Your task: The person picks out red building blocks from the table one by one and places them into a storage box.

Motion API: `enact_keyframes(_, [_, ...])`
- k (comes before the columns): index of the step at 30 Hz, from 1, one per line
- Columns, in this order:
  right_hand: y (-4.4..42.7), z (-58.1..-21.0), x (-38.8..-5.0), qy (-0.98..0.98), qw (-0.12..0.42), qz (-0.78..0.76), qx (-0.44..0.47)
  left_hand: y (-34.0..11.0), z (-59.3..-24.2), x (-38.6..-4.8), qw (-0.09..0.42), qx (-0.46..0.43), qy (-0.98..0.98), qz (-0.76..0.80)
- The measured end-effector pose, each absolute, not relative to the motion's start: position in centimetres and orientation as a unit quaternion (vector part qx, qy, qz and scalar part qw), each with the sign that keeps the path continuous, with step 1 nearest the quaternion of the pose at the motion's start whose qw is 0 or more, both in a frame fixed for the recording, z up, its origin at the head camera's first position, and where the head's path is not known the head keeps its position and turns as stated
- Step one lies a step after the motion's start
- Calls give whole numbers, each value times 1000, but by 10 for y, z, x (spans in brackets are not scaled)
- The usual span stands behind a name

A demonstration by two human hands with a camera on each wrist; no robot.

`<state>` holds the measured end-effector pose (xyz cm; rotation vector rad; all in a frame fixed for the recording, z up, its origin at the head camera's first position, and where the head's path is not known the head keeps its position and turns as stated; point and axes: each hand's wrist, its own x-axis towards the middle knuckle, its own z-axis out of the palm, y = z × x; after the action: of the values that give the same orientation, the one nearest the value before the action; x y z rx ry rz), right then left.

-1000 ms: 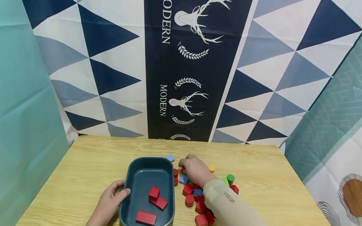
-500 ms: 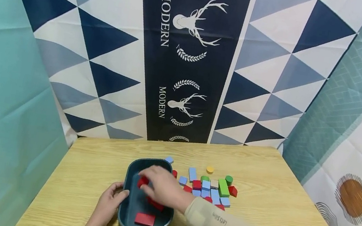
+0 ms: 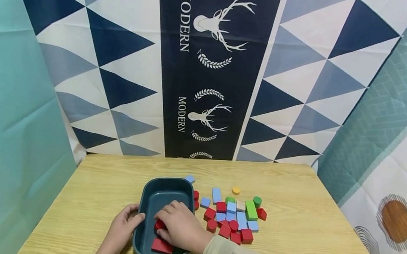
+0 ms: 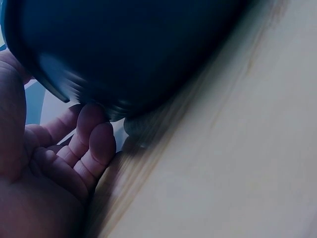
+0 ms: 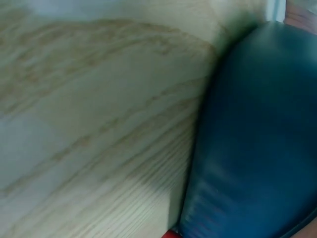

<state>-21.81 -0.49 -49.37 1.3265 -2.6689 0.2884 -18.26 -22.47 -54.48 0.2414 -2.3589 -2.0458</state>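
Observation:
The left hand point(image 3: 122, 230) grips the left wall of a dark blue bin point(image 3: 152, 190), its thumb over the rim; the left wrist view shows curled fingers point(image 4: 101, 141) against the bin's outer side point(image 4: 124, 44). Inside the bin, the right hand point(image 3: 181, 227) pinches a small red round block point(image 3: 159, 225) between thumb and fingers. A flat red block point(image 3: 162, 246) lies on the bin floor just below that hand. Other blocks in the bin are hidden under the right hand. The right wrist view shows mostly the bin's outer wall point(image 5: 257, 134).
Right of the bin lie several loose blocks: red ones such as a cube point(image 3: 247, 236), blue ones such as a long piece point(image 3: 216, 195), a green bar point(image 3: 251, 211) and a yellow disc point(image 3: 235, 190). A patterned cloth point(image 3: 213, 58) hangs behind the wooden table point(image 3: 305, 212).
The right hand has moved from the loose blocks leftward into the bin with a red round block, then down toward the flat red block. The left hand has stayed on the bin.

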Motion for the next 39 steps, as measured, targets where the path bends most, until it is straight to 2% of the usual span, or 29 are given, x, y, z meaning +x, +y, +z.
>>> enact_keyframes(21, [-5,-498,-218,-892,68,89,437,-224,-543,-181,6,81,-754,-652])
enact_keyframes(27, [-3,-491,-220,-889,72,175,418,-224,-544,-181,10,81,-752,-654])
enact_keyframes(32, [13,-472,-238,-887,107,280,351,-223,-544,-181,12,83,-751,-654])
enact_keyframes(35, [27,-462,-259,-893,118,338,274,-222,-543,-182,14,84,-752,-653])
enact_keyframes(39, [45,-458,-280,-902,81,381,186,-223,-543,-182,13,86,-755,-650])
